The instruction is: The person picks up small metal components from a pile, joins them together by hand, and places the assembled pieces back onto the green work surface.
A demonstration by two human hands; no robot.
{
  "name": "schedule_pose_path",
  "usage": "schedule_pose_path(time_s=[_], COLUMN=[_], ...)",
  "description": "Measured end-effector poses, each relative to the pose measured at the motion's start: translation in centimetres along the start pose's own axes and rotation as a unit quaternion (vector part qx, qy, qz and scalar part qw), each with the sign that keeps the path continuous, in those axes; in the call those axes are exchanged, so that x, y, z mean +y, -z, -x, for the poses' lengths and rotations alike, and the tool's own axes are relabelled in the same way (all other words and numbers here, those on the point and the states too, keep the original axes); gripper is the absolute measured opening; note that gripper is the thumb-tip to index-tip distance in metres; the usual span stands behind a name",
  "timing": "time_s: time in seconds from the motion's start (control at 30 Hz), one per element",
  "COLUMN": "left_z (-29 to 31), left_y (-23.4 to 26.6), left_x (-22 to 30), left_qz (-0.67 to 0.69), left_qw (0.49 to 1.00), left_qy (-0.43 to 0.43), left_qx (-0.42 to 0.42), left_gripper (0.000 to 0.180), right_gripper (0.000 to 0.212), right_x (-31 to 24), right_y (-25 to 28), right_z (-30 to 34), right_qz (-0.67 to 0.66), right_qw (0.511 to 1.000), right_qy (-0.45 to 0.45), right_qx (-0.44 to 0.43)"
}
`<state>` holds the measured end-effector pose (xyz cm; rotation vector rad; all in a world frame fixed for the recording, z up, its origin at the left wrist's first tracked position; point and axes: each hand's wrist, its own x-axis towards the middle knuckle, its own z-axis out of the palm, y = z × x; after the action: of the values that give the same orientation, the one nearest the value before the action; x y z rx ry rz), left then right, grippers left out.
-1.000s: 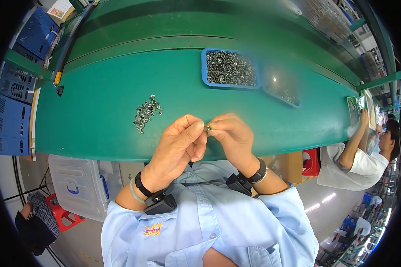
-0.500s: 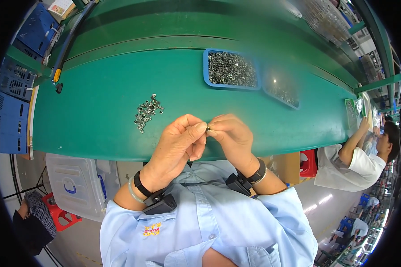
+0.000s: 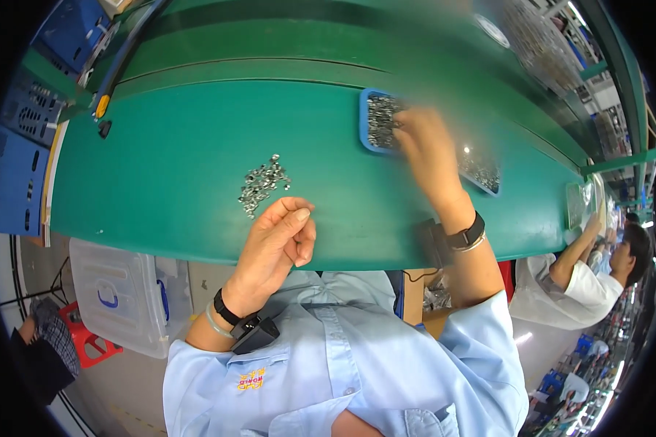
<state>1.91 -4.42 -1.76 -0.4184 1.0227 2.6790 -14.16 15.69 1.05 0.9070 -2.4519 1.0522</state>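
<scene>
My left hand point(image 3: 278, 237) hovers above the near edge of the green table point(image 3: 160, 182). Its thumb and forefinger are pressed together, and whatever they hold is hidden or too small to make out. Just beyond it lies a loose pile of small shiny metal parts point(image 3: 264, 183). My right hand point(image 3: 426, 146) reaches over the right part of a blue tray point(image 3: 364, 124) filled with small metal pieces point(image 3: 380, 120). Thumb and forefinger are apart there, with nothing visible between them; the other fingers are partly hidden and a little blurred.
Right of my right hand, a second tray of small parts point(image 3: 482, 173) shows hazily. A yellow-and-black tool point(image 3: 103, 106) lies at the far left. Below the table edge stands a clear lidded box point(image 3: 116, 295). Another person point(image 3: 572, 284) sits at the right.
My hands have parted. The right one has gone from the left fingertips, where a small dark piece was held, out to the blue tray. My left hand stays pinched near its former place.
</scene>
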Motion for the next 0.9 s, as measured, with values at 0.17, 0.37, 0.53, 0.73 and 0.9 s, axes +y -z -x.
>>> schedule_pose_path(time_s=[0.17,0.37,0.53,0.73,0.9], left_z=[0.3,0.5,0.5,-0.3,-1.6], left_y=[1.4,2.0,2.3,1.2,-0.6], left_x=[0.4,0.3,0.3,0.8,1.0], left_qz=[0.028,0.063,0.066,0.018,-0.039], left_qw=[1.000,0.998,0.997,1.000,0.999], left_qy=[-0.007,0.000,0.001,-0.010,-0.015], left_qx=[-0.001,-0.018,-0.031,0.000,0.014], left_gripper=[0.013,0.013,0.014,0.018,0.020], right_gripper=[0.015,0.015,0.015,0.015,0.036], right_x=[-3.7,-5.0,-4.2,-4.8,-5.5], right_y=[-4.4,-9.5,-8.4,-4.9,-3.0], right_z=[-1.9,-3.2,-2.5,0.2,1.8], right_qz=[-0.041,-0.021,-0.031,-0.138,-0.164], right_qw=[0.983,0.952,0.957,0.965,0.964], right_qy=[0.068,0.146,0.100,0.037,0.017], right_qx=[-0.163,-0.268,-0.271,-0.221,-0.206])
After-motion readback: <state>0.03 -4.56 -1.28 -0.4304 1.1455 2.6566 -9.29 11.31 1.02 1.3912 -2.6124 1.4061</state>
